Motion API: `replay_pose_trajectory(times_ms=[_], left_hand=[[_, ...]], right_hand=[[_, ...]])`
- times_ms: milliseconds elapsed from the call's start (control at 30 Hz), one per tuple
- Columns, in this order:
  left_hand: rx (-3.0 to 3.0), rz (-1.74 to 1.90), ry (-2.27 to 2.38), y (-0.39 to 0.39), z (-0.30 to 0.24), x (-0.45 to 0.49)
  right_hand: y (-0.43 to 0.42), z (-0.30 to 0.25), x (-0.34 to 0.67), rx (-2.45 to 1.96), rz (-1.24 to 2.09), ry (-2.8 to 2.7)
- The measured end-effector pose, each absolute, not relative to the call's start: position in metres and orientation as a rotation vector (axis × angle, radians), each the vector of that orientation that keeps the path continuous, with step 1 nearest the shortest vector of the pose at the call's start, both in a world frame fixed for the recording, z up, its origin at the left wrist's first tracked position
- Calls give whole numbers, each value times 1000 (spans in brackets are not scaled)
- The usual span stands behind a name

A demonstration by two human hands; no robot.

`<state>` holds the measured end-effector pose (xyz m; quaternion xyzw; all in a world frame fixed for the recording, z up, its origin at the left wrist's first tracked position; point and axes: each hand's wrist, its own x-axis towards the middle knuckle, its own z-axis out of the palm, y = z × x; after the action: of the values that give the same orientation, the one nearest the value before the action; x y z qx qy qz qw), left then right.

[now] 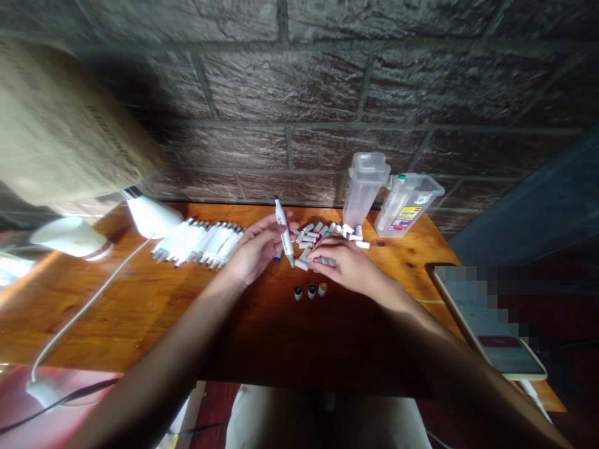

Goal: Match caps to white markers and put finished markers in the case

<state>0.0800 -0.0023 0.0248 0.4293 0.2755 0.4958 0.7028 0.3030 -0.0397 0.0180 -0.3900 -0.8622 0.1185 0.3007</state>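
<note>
Head view: the left hand (255, 251) pinches a marker (284, 232) beside the cap pile (309, 237). The right hand (345, 263), grip unclear, could scatter it by brushing.

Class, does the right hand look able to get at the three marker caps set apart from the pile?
Probably yes: the right hand is just beyond the three marker caps, with nothing visible between them, though whether it holds something is unclear.
</note>
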Motion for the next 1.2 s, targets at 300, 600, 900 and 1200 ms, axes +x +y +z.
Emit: replay_pose_trajectory(times_ms=[300,600,900,1200], left_hand=[[965,1087,613,-4,26,81],[957,1075,615,-5,26,83],[936,1082,609,-2,24,79],[914,1097,607,0,22,79]], right_hand=[[-26,1,297,-1018,216,-2440],[-28,3,300,-1061,257,-2419],[-51,25,322,-1072,984,-1895],[-51,56,370,-1156,1227,-1868]])
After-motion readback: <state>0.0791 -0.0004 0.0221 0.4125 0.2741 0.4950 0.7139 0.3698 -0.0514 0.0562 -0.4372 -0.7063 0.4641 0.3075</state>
